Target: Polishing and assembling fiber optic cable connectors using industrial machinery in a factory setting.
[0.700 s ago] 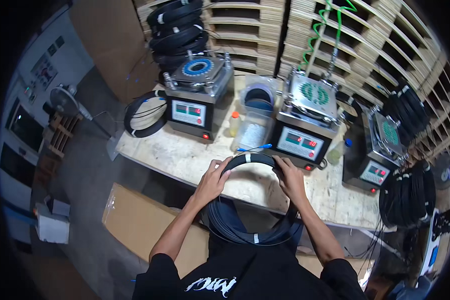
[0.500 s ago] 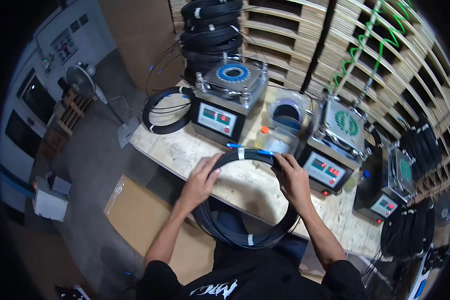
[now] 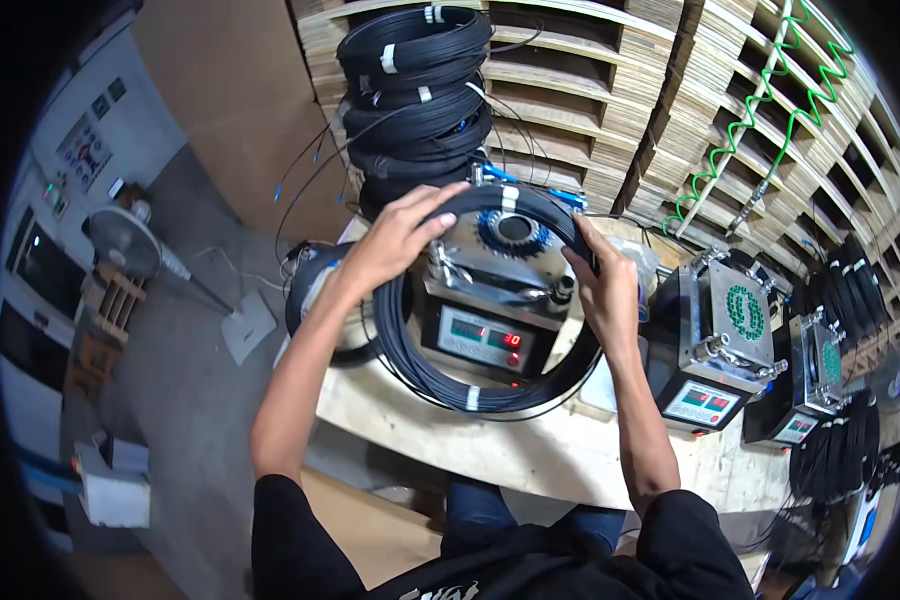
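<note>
A coil of black cable [image 3: 515, 398], bound with white tape bands, is held up between my two hands in front of the leftmost polishing machine [image 3: 485, 340]. My left hand [image 3: 395, 245] closes around the coil's upper left. At its upper right, my right hand [image 3: 607, 285] grips the same ring. Blue cable-end connectors [image 3: 567, 197] show near the top of the coil. Through the ring appear the machine's metal top, its round fixture with a blue rim [image 3: 513, 230] and its lit front panel.
Behind the machine rises a stack of black cable coils [image 3: 415, 125]. Another coil lies on the wooden table [image 3: 400, 415], left of the machine. Two similar machines with green-marked tops [image 3: 745, 312] stand to the right. Wooden pallets [image 3: 560, 90] line the back; a fan [image 3: 125, 245] stands left.
Both hands have moved the coil forward and up, from the table's front edge to the front of the leftmost machine. The view has shifted too. My grip stays on the coil.
</note>
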Tool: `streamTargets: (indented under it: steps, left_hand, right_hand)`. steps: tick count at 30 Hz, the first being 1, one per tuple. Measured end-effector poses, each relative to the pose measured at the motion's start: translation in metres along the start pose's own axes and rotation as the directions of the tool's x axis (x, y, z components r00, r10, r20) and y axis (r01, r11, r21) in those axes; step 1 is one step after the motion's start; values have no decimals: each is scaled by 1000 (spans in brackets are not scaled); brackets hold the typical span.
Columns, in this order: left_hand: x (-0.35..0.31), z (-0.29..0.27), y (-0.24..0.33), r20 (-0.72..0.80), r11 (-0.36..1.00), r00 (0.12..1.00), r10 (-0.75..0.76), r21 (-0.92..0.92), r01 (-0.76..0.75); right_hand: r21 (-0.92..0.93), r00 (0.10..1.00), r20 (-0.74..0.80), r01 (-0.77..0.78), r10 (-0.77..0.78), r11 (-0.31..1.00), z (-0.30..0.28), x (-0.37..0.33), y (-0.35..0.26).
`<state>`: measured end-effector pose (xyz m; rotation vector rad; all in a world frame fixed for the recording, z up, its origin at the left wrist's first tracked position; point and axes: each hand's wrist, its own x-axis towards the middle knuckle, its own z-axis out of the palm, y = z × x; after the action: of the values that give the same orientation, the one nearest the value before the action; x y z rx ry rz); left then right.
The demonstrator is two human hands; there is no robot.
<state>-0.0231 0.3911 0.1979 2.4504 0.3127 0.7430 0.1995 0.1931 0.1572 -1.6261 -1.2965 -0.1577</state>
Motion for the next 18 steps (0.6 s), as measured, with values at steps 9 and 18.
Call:
streamTargets:
  steps: [9,18]
  left_hand:
    - [23,2,-67,301,969,946,122,-241,-48]
    - [23,-3,-75,411,925,903,127,-377,41]
  right_hand:
    - [257,901,211,-425,379,868,0,-17,20]
    - [327,883,219,-467,414,822,-5,-28,3]
